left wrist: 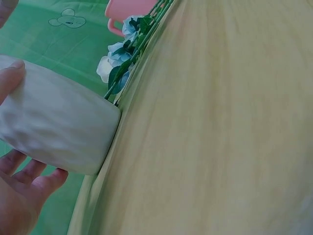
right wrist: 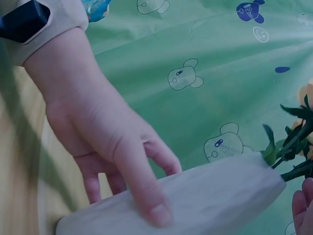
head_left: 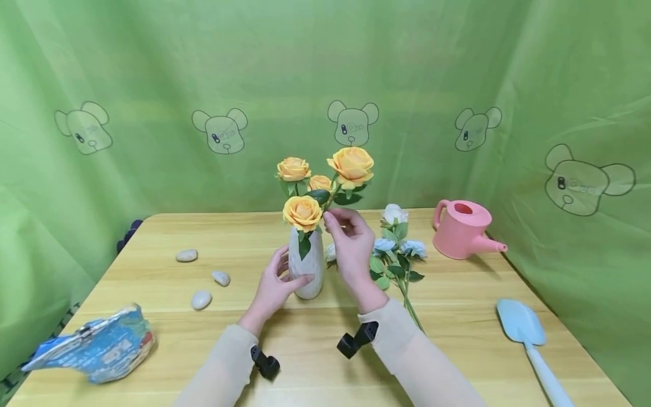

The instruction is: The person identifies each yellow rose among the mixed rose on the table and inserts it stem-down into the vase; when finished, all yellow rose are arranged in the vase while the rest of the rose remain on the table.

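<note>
A pale grey-white vase stands on the wooden table, and several yellow-orange roses rise from its mouth. Its lower body is held by my left hand, thumb in front and fingers round the far side; the left wrist view shows the vase between thumb and fingers. At the vase's mouth my right hand pinches the stem of the tallest rose. In the right wrist view only the right fingertips show, near the green stems.
Several blue and white roses lie right of the vase. Behind them is a pink watering can; a light blue shovel lies at the right. Three stones and a crumpled blue bag are at the left. Green curtains enclose the table.
</note>
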Motion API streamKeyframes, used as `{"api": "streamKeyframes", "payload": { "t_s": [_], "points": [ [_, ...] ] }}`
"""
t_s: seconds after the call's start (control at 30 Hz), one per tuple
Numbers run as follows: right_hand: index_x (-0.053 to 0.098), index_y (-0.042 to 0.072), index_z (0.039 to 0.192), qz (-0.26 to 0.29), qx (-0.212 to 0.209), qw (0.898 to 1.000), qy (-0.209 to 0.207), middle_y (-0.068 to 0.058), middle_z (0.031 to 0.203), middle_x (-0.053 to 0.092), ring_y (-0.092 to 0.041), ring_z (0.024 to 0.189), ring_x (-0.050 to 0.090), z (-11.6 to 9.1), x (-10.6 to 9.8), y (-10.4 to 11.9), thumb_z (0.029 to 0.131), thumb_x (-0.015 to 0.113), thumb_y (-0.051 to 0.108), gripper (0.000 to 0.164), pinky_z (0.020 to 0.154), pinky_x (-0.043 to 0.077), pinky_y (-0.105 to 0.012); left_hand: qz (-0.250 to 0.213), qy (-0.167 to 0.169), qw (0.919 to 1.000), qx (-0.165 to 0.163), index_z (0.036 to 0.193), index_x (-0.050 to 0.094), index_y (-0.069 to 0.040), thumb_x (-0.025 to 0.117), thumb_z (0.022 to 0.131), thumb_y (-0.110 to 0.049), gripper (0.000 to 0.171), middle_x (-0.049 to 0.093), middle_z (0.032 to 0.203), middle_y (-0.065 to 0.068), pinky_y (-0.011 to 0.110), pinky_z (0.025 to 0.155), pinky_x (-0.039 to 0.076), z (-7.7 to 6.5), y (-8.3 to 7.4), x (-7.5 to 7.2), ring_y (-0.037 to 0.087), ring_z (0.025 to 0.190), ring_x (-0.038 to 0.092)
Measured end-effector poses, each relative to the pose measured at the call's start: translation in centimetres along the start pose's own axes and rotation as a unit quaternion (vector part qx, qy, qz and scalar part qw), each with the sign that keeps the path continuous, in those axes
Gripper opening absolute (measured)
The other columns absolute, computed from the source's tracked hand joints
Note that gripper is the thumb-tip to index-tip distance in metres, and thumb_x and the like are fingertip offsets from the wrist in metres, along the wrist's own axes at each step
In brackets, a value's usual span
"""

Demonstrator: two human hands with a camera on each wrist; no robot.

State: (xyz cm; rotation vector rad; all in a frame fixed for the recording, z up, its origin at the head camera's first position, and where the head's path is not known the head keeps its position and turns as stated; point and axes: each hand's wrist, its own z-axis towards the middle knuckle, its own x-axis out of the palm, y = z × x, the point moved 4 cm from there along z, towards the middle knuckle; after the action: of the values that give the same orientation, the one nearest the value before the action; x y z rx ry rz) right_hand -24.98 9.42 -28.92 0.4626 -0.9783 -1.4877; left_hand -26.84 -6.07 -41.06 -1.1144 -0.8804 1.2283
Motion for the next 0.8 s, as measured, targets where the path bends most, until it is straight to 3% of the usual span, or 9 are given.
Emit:
{"api": "streamKeyframes", "payload": {
  "t_s": [0.1, 0.27, 0.57, 0.8],
  "points": [
    [0.061, -0.016, 0.094, -0.006, 0.000, 1.000, -0.011, -0.008, 0.079, 0.061, -0.013, 0.067, 0.059, 0.2, 0.3, 0.4, 0.084, 0.065, -0.003, 0.018, 0.067, 0.053, -0.027, 0.000, -0.001, 1.0000, -0.003, 0.137, 0.041, -0.016, 0.078, 0.076, -0.010, 0.072, 0.051, 0.130, 0.012, 0.045, 0.097, 0.041, 0.0, -0.1, -0.1, 0.028, 0.118, 0.047],
    [0.062, -0.016, 0.093, -0.021, 0.011, 1.000, -0.019, -0.014, 0.081, 0.063, -0.018, 0.066, 0.059, 0.5, 0.6, 0.4, 0.084, 0.065, -0.002, 0.017, 0.066, 0.054, -0.032, 0.006, 0.002, 1.0000, -0.006, 0.137, 0.040, -0.016, 0.077, 0.076, -0.011, 0.071, 0.050, 0.131, 0.011, 0.045, 0.098, 0.040, 0.0, 0.0, -0.1, 0.028, 0.120, 0.046],
    [0.063, -0.015, 0.092, -0.049, 0.032, 0.998, 0.009, -0.012, 0.082, 0.063, -0.007, 0.069, 0.056, 0.9, 0.4, -1.1, 0.084, 0.064, -0.004, 0.014, 0.064, 0.050, -0.018, 0.013, 0.003, 0.9999, -0.008, 0.137, 0.040, -0.015, 0.077, 0.076, -0.011, 0.072, 0.050, 0.131, 0.011, 0.045, 0.098, 0.040, 0.0, -0.1, 0.0, 0.029, 0.120, 0.046],
    [0.061, -0.017, 0.091, -0.048, 0.039, 0.997, 0.037, -0.020, 0.088, 0.061, -0.008, 0.069, 0.055, 0.8, 0.4, -1.8, 0.083, 0.063, -0.007, 0.013, 0.064, 0.050, -0.017, 0.006, -0.001, 1.0000, -0.003, 0.137, 0.040, -0.013, 0.077, 0.076, -0.010, 0.072, 0.050, 0.130, 0.012, 0.045, 0.097, 0.041, -0.1, -0.2, -0.1, 0.030, 0.119, 0.047]
  ]
}}
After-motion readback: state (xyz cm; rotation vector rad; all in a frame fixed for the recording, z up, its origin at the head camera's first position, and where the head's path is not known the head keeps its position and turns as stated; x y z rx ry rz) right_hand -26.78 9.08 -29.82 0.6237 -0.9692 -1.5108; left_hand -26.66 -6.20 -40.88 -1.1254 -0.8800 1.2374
